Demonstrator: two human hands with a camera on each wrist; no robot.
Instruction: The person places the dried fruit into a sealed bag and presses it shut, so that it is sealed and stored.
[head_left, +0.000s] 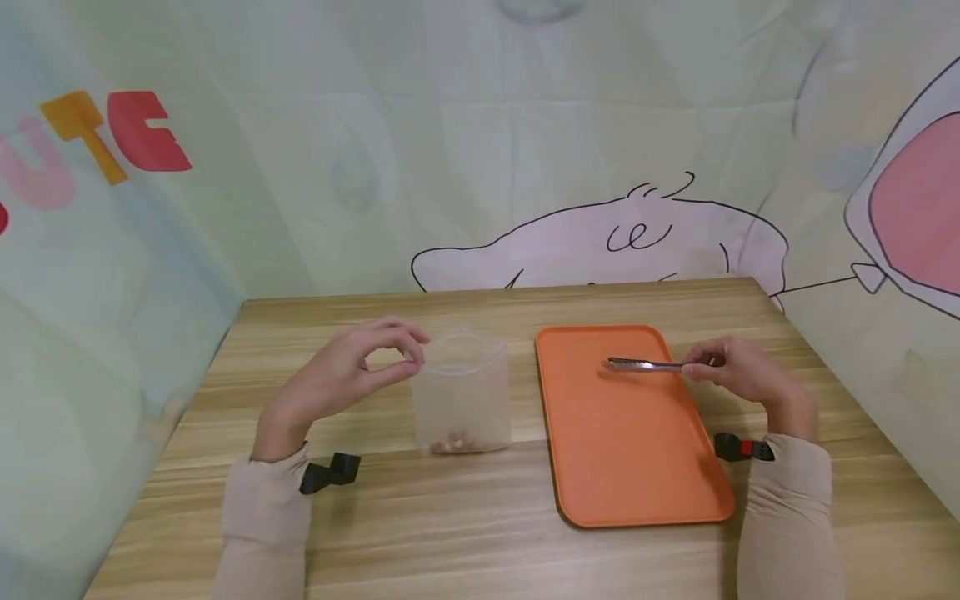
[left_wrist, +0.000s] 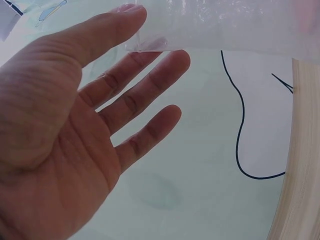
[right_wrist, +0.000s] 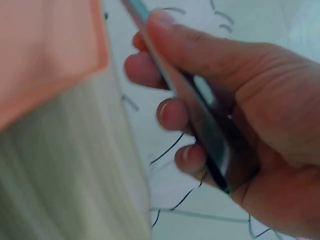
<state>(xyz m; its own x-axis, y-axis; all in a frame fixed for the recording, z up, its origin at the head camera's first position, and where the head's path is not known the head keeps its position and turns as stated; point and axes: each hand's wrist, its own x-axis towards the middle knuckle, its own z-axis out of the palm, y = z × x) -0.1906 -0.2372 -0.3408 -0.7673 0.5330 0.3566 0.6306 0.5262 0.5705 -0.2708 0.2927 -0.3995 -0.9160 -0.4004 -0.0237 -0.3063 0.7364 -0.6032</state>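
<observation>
A translucent plastic bag (head_left: 463, 398) stands upright on the table with its mouth spread, and several small brown and pale pieces (head_left: 457, 440) lie at its bottom. My left hand (head_left: 367, 367) pinches the left edge of the bag's mouth between thumb and forefinger; the other fingers reach out loosely in the left wrist view. My right hand (head_left: 742, 373) grips a pair of metal tongs (head_left: 645, 365), its fingers wrapped round the handle end in the right wrist view. The tongs point left over the upper part of an orange tray (head_left: 630, 450), with nothing visible at their tips.
The wooden table (head_left: 420, 533) carries the bag on the left and the tray on the right. A printed cloth backdrop (head_left: 360, 200) rises right behind the table's far edge and along both sides. Dark wrist straps (head_left: 330, 473) sit at both sleeve cuffs.
</observation>
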